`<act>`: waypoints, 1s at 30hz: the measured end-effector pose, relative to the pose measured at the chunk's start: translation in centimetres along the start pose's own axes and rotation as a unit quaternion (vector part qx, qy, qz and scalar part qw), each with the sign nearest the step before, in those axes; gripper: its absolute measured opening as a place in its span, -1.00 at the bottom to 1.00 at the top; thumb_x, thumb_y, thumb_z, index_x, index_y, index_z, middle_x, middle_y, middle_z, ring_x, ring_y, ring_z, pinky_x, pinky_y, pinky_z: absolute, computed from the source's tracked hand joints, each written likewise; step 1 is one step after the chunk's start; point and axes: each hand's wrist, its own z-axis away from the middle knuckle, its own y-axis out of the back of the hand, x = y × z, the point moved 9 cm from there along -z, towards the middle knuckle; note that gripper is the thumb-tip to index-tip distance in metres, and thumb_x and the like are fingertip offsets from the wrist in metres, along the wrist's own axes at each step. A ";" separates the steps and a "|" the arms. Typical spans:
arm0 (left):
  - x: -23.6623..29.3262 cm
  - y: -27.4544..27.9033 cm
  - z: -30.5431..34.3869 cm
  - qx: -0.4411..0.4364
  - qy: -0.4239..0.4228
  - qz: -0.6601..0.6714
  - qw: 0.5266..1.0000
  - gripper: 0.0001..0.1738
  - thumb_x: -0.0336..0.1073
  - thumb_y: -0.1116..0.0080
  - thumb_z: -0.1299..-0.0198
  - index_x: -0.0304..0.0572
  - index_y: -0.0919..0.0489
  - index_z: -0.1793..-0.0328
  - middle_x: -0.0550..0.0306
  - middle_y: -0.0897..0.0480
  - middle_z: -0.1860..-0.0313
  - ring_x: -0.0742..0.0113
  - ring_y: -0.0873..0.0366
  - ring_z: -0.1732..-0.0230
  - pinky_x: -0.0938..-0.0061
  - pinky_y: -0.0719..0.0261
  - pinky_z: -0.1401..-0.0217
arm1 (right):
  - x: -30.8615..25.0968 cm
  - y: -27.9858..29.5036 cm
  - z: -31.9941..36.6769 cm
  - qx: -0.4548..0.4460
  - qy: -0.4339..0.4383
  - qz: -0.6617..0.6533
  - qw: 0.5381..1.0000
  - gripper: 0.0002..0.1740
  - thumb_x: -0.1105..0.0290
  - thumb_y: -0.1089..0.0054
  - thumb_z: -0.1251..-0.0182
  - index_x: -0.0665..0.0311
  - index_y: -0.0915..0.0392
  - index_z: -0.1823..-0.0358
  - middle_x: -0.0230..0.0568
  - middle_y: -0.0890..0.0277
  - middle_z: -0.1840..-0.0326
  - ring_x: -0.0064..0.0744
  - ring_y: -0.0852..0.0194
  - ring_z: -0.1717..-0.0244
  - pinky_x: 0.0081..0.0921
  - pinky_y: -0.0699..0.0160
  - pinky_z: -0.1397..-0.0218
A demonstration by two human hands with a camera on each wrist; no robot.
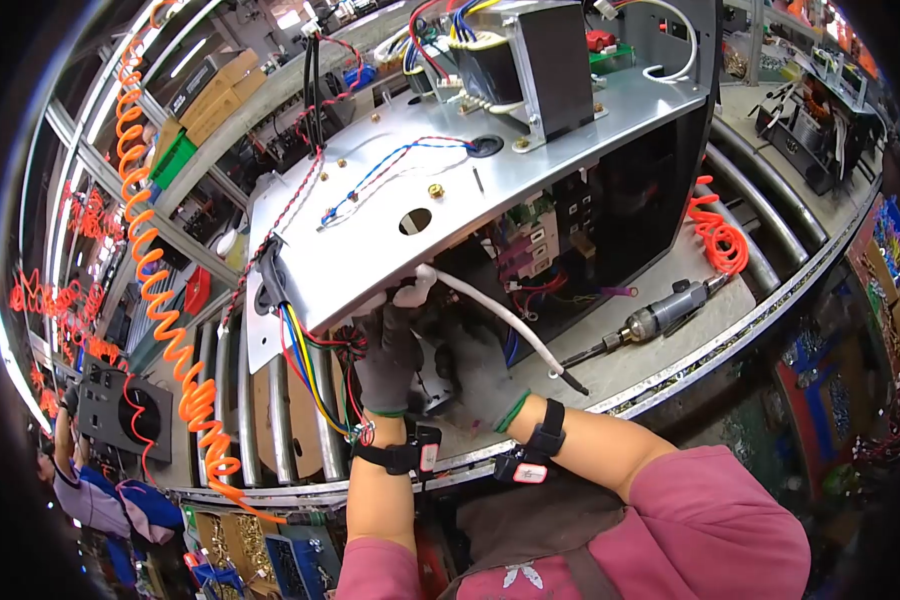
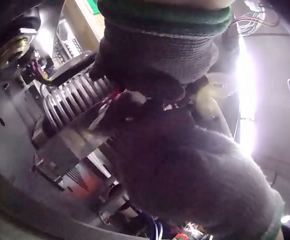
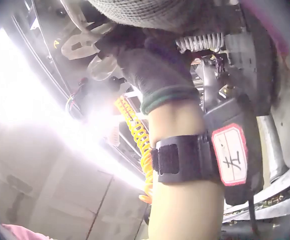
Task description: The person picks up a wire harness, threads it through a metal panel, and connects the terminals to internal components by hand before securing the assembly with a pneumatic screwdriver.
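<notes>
Both hands wear grey gloves and work close together at the front lower edge of a silver metal panel [image 1: 370,240]. My left hand [image 1: 385,360] reaches up under that edge, beside a bent white sleeved cable [image 1: 505,318]. Just right of it, my right hand [image 1: 480,385] reaches in below the panel. In the left wrist view, the right hand [image 2: 190,170] overlaps the fingers of the left hand [image 2: 155,60]. The right wrist view has white loops [image 3: 80,47] by the left hand [image 3: 155,70]. The fingertips are hidden; I cannot tell what they hold.
A power screwdriver [image 1: 660,315] lies to the right, with a coiled red hose [image 1: 718,240]. A coiled orange hose [image 1: 155,270] hangs at left. Coloured wires [image 1: 305,370] dangle beside the left wrist. A transformer [image 1: 485,75] stands on the panel. Conveyor rollers [image 1: 278,420] lie below.
</notes>
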 end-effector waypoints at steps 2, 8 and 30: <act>-3.5 -5.3 4.2 -0.324 0.215 0.078 0.918 -0.40 -0.38 -0.12 -0.03 -0.13 -0.35 -0.29 -0.03 -0.40 -0.21 -0.01 -0.48 -0.14 0.29 -0.59 -0.07 | -0.6 -0.2 0.3 -0.009 0.013 0.027 1.000 -0.69 0.09 -0.12 -0.35 0.19 -0.57 0.18 -0.44 -0.42 0.54 -0.71 -0.16 0.66 -0.70 -0.14 0.62; -4.4 -3.2 3.7 -0.162 0.395 0.330 0.842 -0.52 0.07 0.10 -0.38 -0.18 -0.54 0.32 0.36 -0.43 0.62 0.63 -0.27 0.67 0.63 -0.10 0.64 | 0.0 -0.1 -0.2 0.002 0.013 0.031 0.999 -0.70 0.10 -0.02 -0.39 0.15 -0.57 0.15 -0.50 -0.34 0.60 -0.73 -0.16 0.67 -0.74 -0.10 0.63; -0.2 -1.6 -1.9 -0.189 0.322 0.378 0.847 -0.68 -0.26 0.03 -0.33 -0.31 -0.52 -0.08 0.00 -0.65 0.25 0.38 -0.58 0.23 0.47 -0.51 0.23 | 0.7 0.5 -1.0 0.008 0.061 -0.020 0.998 -0.59 0.02 -0.14 -0.32 0.27 -0.47 0.18 -0.32 -0.48 0.40 -0.63 -0.21 0.64 -0.61 -0.23 0.60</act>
